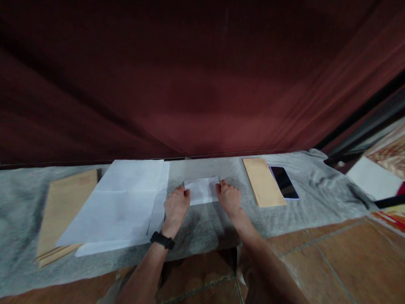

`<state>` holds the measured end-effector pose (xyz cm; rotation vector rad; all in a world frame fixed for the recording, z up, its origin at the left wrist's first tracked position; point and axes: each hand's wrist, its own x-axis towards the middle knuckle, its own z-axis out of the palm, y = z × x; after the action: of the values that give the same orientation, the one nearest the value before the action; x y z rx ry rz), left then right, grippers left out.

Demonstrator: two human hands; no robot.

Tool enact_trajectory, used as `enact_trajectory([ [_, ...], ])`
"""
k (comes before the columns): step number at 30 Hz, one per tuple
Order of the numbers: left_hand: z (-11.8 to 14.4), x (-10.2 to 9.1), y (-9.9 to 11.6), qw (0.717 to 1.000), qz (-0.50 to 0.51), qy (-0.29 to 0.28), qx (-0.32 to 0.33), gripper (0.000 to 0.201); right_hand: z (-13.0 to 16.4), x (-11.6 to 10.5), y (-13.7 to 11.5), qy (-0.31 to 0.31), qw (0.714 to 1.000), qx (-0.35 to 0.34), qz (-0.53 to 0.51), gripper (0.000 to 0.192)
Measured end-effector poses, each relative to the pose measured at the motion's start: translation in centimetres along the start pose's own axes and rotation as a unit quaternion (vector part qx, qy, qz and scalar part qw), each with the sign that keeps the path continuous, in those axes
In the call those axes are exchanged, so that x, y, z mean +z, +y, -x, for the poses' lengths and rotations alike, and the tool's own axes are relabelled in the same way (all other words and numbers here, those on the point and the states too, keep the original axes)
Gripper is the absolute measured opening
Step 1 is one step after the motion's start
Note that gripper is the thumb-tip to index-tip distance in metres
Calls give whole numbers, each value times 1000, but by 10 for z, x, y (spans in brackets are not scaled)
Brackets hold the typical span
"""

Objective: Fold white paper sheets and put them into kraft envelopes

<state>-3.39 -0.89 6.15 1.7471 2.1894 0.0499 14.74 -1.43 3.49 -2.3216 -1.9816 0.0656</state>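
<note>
The small folded paper [204, 190] lay on the grey cloth [308, 182] between the person's two hands, near the middle of the long covered surface. The left hand [176, 204] was at its left end and the right hand [229, 196] at its right end, both with fingers curled and thumbs at the paper's edges. The fingertips were hidden by the hands themselves, so I could not tell whether either grip was clamped on the paper or merely pressed it down. Faint lines crossed the paper, but the number of layers could not be made out.

A dark watch [162, 240] circled the left wrist; its face was out of sight. Just beside the left hand lay large white sheets [121, 207], overlapping so that the lower ones showed only along their edges. They covered part of the brown envelopes [70, 189] at the far left, whose count was unclear.

Beyond the right hand lay another brown envelope [264, 183], with a faint, unreadable mark near its lower end. It partly overlapped or closely abutted a phone [285, 183] with a dark screen.

A dark red curtain [204, 90] hung behind, its top cut off. At the right edge, a white panel [374, 179] and patterned things were cropped and blurred. Both forearms ran out of view above the tiled floor [325, 262].
</note>
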Motion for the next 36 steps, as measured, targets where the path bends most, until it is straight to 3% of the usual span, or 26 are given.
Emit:
enact_trajectory([
  [10, 1, 1, 3, 1000, -10, 9, 9, 35, -1, 2, -3, 29, 999, 5, -19, 32],
  [15, -2, 3, 1, 1000, -14, 12, 14, 35, -2, 1, -9, 60, 993, -78, -69, 30],
  [18, -2, 6, 1, 999, -20, 17, 24, 35, 2, 9, -17, 61, 979, -149, -125, 37],
  [22, 1, 7, 1, 998, -37, 34, 36, 35, 12, 24, -25, 47, 970, -205, -120, 47],
  [32, 4, 13, 0, 996, -52, 59, 43, 42, 20, 39, -25, 42, 977, -196, -74, 54],
  [36, 5, 14, 1, 990, -58, 114, 67, 41, 20, 40, -25, 42, 977, -195, -70, 54],
])
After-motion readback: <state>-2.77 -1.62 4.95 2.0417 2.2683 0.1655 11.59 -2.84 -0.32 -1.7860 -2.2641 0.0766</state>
